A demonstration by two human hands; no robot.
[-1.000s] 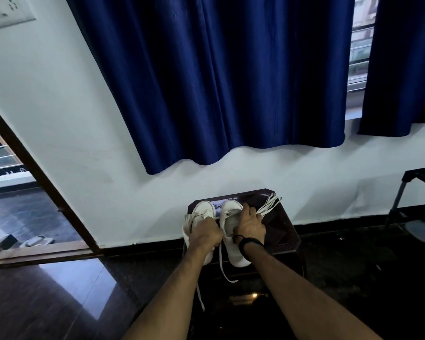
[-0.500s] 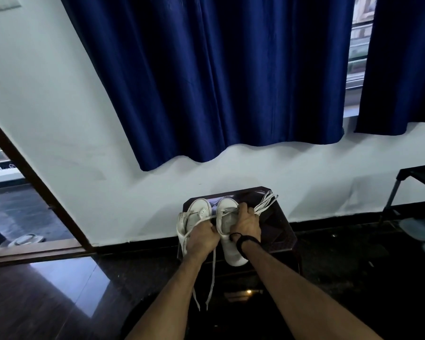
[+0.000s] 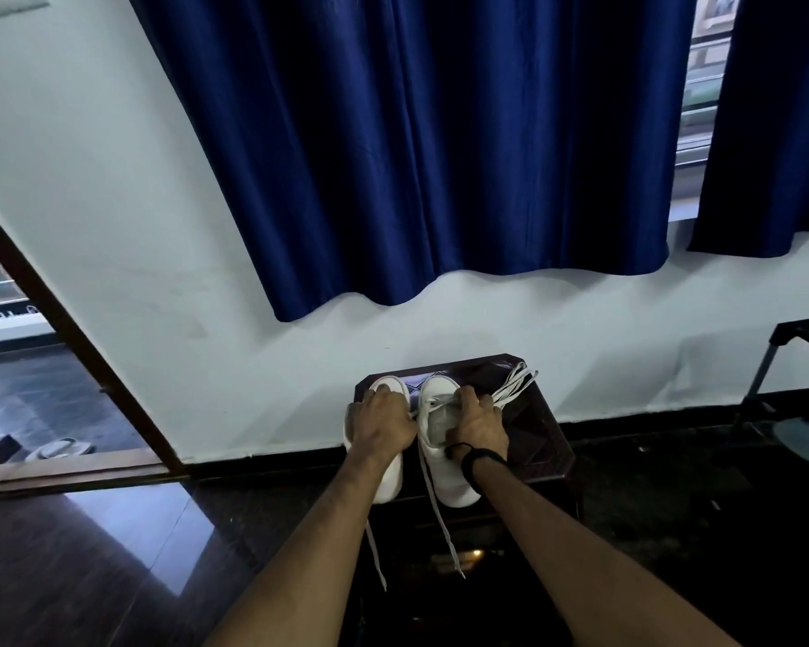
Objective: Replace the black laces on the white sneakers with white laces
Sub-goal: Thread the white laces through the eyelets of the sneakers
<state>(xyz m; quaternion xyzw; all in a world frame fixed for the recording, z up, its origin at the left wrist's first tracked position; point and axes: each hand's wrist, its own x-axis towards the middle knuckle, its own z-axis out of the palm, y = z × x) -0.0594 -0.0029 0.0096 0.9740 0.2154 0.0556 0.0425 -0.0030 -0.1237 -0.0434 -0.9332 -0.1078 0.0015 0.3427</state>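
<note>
The right hand (image 3: 477,420) lies on the right sneaker (image 3: 444,441), fingers curled over its throat and pinching the white lace (image 3: 433,502) near the toe end of the eyelets, while the left hand (image 3: 381,420) is laid over the left sneaker (image 3: 384,478) with its fingers bent round the toe end; whether it grips a lace there or only the shoe, I cannot tell, since the back of the hand covers the whole throat. Two loose lace ends hang off the near edge of the small dark table (image 3: 542,441), one below each shoe. Both sneakers sit side by side on that table, toes toward the wall, heels at the near edge. A bundle of white laces (image 3: 517,382) lies on the tabletop just beyond the right hand, at the far right corner. A black band (image 3: 479,457) circles the right wrist. The table's patterned top is mostly in shadow, and what lies under it is too dark to make out apart from a faint glint. It stands against a pale wall (image 3: 113,179) with a black skirting, under dark blue curtains (image 3: 416,156); a strip of window (image 3: 699,86) shows between them. At left an open doorway (image 3: 66,338) shows sandals (image 3: 57,448) on the floor outside. The glossy dark floor (image 3: 90,553) reflects light. At right a black metal rack (image 3: 795,357) is cut off by the frame edge. No writing or brand mark is legible anywhere.
</note>
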